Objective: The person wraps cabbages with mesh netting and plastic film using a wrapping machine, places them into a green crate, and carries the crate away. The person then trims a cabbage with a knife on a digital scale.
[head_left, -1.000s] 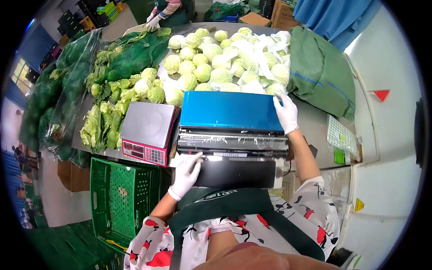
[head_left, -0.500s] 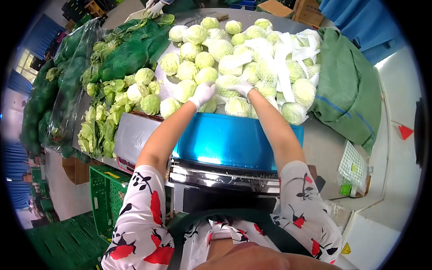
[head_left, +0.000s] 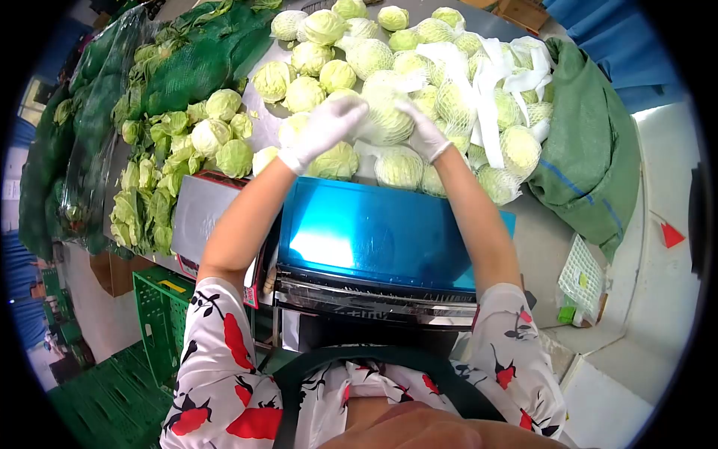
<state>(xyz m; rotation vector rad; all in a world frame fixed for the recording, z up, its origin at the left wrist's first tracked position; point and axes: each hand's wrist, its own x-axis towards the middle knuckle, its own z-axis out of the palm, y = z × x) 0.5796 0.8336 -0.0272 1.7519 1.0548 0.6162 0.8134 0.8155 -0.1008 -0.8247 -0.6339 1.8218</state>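
Between my two white-gloved hands is a pale green cabbage [head_left: 384, 116] in a white foam net, a little blurred. My left hand [head_left: 329, 129] is closed at its left side, thumb and fingers bunched against the net. Along the cabbage's right side lies my right hand [head_left: 426, 133], fingers curved against it. Bare cabbages [head_left: 305, 95] sit near my left hand. Netted cabbages [head_left: 399, 166] lie below and to the right of my right hand. Just in front of me stands a machine with a shiny blue top [head_left: 359, 224], under my forearms.
White empty foam nets [head_left: 490, 112] lie over the cabbages at right, beside a green woven sack [head_left: 587, 150]. Loose leafy cabbages [head_left: 161, 179] and green mesh bags [head_left: 194, 75] lie at left. A grey scale plate [head_left: 209, 217] adjoins the machine; a green crate [head_left: 161, 322] stands below.
Both hands have come up and moved apart, and the netted cabbage now shows between them. The view has shifted, so the far person's gloved hands are out of frame.
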